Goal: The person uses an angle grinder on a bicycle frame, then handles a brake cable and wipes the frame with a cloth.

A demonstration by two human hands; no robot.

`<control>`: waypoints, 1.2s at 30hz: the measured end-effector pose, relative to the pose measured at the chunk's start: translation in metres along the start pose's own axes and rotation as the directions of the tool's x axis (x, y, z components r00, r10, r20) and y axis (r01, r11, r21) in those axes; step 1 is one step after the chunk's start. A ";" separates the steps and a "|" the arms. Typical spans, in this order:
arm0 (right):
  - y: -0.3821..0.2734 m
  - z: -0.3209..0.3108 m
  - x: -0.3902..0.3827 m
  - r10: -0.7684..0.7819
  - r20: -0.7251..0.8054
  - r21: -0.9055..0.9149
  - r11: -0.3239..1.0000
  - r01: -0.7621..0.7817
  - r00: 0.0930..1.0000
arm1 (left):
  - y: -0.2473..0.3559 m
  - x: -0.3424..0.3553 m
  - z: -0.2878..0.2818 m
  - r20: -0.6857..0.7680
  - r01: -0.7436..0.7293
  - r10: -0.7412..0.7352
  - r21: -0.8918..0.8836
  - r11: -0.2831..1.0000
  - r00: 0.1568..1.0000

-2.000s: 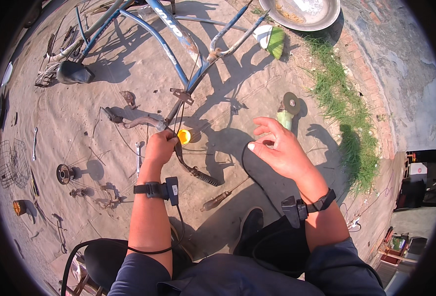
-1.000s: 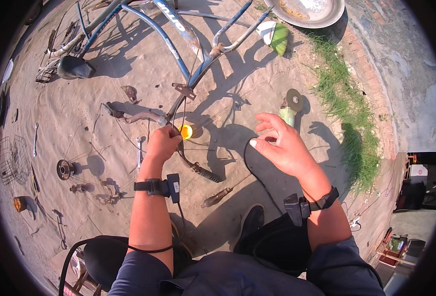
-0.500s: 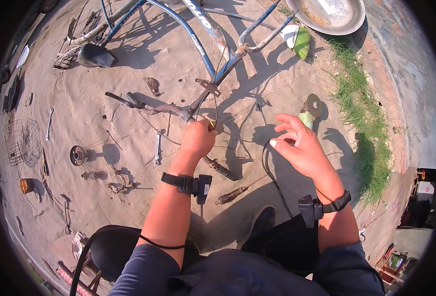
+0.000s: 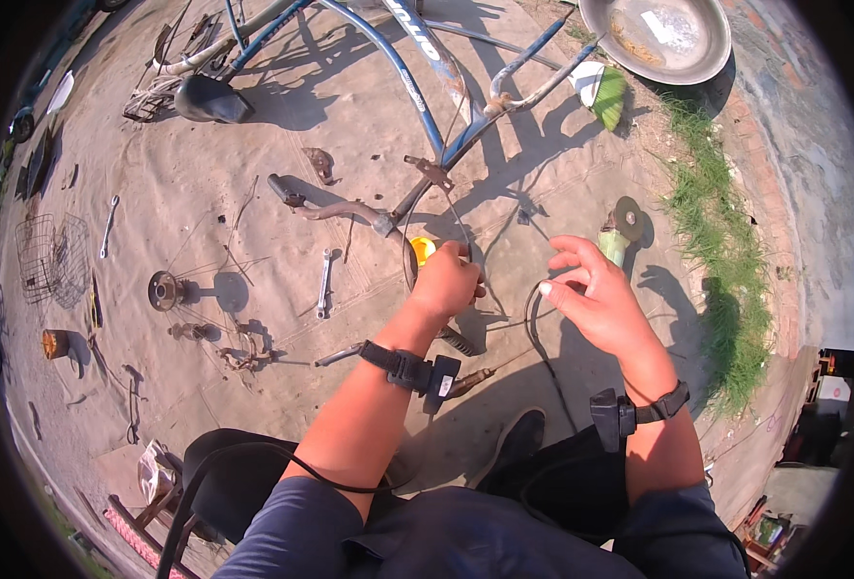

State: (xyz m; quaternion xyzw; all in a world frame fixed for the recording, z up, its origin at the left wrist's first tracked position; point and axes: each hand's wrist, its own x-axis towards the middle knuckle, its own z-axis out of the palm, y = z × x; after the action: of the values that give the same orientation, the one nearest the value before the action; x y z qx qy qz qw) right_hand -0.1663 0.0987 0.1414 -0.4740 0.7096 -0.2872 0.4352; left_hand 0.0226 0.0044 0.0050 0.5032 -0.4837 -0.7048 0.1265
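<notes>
Two hands work one thin cable (image 4: pixel 533 323) over the sandy ground by the bicycle frame (image 4: pixel 417 92); left hand (image 4: pixel 446 280) fisted round it, right hand (image 4: pixel 596 304) pinching loosely; light, springy, probably slippery, best gripped near its end.

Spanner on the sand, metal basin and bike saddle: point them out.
spanner (image 4: pixel 323 283), head view, middle of its shaft.
metal basin (image 4: pixel 655 37), head view, inside of the bowl.
bike saddle (image 4: pixel 210 99), head view, top of the black seat.
</notes>
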 end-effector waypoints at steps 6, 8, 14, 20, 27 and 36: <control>0.010 0.001 0.004 0.024 0.055 -0.049 0.999 -0.021 0.998 | 0.002 -0.003 -0.019 0.122 0.164 -0.130 -0.323 0.932 0.984; 0.016 0.004 0.007 0.048 0.081 -0.055 0.998 -0.044 0.996 | 0.002 -0.007 0.001 0.111 0.159 -0.119 -0.488 0.858 0.987; 0.040 0.034 0.014 0.090 -0.007 -0.108 0.990 -0.091 0.996 | 0.010 -0.004 0.029 0.161 0.169 -0.070 -0.757 0.632 0.984; 0.068 0.053 0.017 0.125 0.112 0.084 0.987 -0.135 0.986 | -0.005 -0.003 0.035 0.141 0.216 -0.173 -0.794 0.569 0.975; 0.055 0.077 0.013 0.468 0.163 0.440 0.753 -0.488 0.869 | -0.010 0.002 0.041 0.071 0.110 -0.084 -0.711 0.695 0.994; 0.056 0.066 0.012 0.349 0.450 0.334 0.788 -0.517 0.822 | -0.019 0.015 -0.024 -0.515 -0.101 0.313 0.398 0.912 0.798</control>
State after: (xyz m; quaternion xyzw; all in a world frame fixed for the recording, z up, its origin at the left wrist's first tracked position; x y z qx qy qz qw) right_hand -0.1336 0.1092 0.0616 -0.2284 0.6228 -0.2376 0.7095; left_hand 0.0419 -0.0095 -0.0202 0.6473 -0.5943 -0.4062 0.2507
